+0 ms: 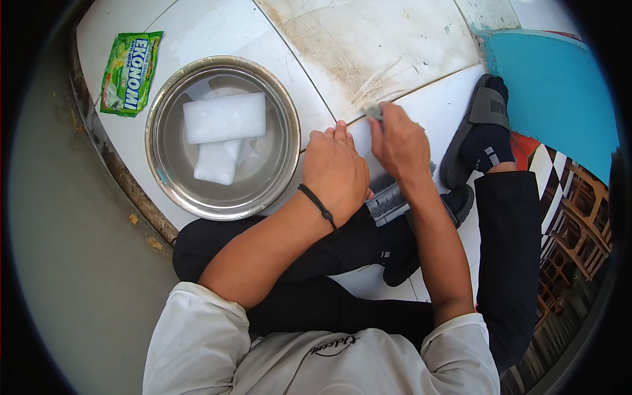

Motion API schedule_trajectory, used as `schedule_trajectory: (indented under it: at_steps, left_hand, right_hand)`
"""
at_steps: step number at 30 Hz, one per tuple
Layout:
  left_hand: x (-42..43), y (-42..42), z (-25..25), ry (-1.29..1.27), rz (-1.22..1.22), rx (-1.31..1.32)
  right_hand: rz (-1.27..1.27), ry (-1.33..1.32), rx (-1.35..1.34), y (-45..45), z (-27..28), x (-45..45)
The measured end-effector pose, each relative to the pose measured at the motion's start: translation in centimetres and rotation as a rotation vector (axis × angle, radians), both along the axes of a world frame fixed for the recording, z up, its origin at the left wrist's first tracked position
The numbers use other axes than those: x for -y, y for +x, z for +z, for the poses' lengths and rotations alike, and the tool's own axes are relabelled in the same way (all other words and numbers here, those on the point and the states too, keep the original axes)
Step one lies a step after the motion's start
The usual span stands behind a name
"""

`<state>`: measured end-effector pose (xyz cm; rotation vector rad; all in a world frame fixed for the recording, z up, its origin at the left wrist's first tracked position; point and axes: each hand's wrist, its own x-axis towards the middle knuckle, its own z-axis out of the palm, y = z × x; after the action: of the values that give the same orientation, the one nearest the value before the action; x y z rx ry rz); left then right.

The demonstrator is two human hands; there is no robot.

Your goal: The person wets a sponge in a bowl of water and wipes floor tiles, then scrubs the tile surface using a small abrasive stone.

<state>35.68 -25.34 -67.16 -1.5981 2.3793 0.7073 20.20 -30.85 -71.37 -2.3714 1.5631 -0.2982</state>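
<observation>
My left hand (336, 164) rests palm down, its fingers stretched forward over the white floor tiles and its thumb beside a flat grey piece (387, 203) with a dark, patchy surface. Just right of those fingertips, my right hand (400, 141) pinches a small grey object (374, 112), slightly blurred, close to the joint between tiles. Left of both hands stands a round metal basin (157, 164) of water. Two white, smooth-looking blocks sit in it, the upper one (227, 117) lying across the lower one (216, 163).
A green packet (128, 74) marked EKONOMI lies beyond the basin. Brown stains (368, 52) cover a tile ahead. Sandalled feet (484, 128) in black socks are at the right, near a blue surface (553, 92) and brown openwork pieces (579, 224). A ledge edge runs along the left.
</observation>
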Motion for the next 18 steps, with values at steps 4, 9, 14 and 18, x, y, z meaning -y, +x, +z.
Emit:
schedule_trajectory:
  at_steps: [4, 9, 14, 18]
  left_hand:
    - [0.2, 0.2, 0.5, 0.046, 0.006, -0.012]
    - [0.2, -0.3, 0.4, 0.009, 0.009, 0.037]
    - [0.4, 0.1, 0.5, 0.059, 0.005, -0.001]
    - [0.6, 0.0, 0.8, 0.054, 0.003, 0.008]
  right_hand:
    - [-0.199, -0.127, -0.068, -2.1, -0.8, 2.8]
    - [0.011, 0.030, 0.038, 1.1, 0.0, -0.6]
    - [-0.239, -0.147, -0.080, -1.9, -0.9, 2.9]
    - [-0.236, -0.104, -0.048, -1.5, -1.1, 2.7]
